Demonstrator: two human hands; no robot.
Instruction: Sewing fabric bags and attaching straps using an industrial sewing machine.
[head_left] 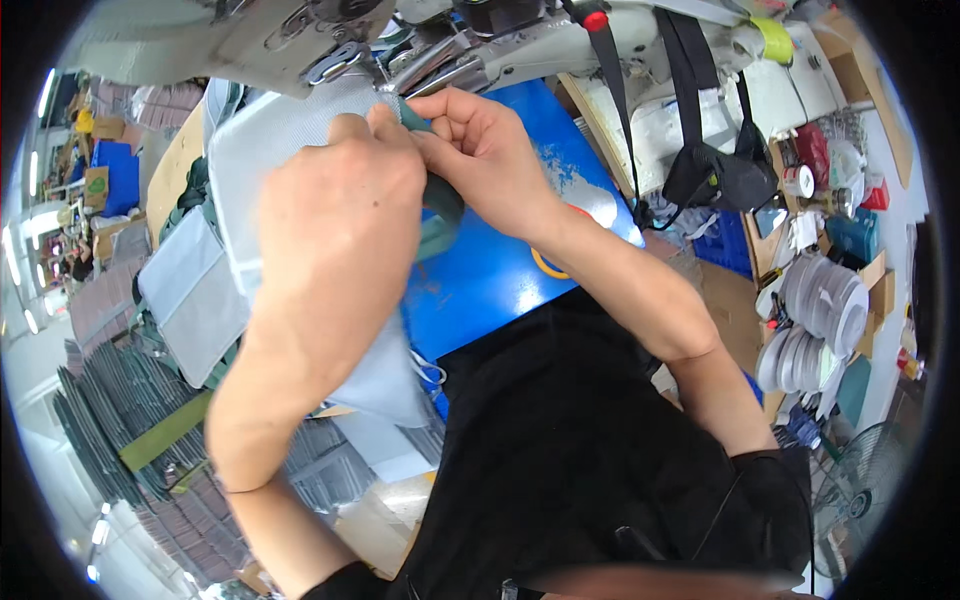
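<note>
Green strip point(447, 200) between and below our fingers; we judge it light, soft, pliant, best pinched by its edges. Left hand point(345, 195) and right hand point(490, 160) curled in, pinching it; knuckles hide the exact contact. Pale mesh panel point(245, 150) left of the fingers, likely floppy, partly covered. Machine point(240, 45) beyond them, cut off above.

The strap point(447, 203) is dark green, the fabric point(245, 150) pale grey (finely textured), the tabletop point(470, 305) blue.
</note>
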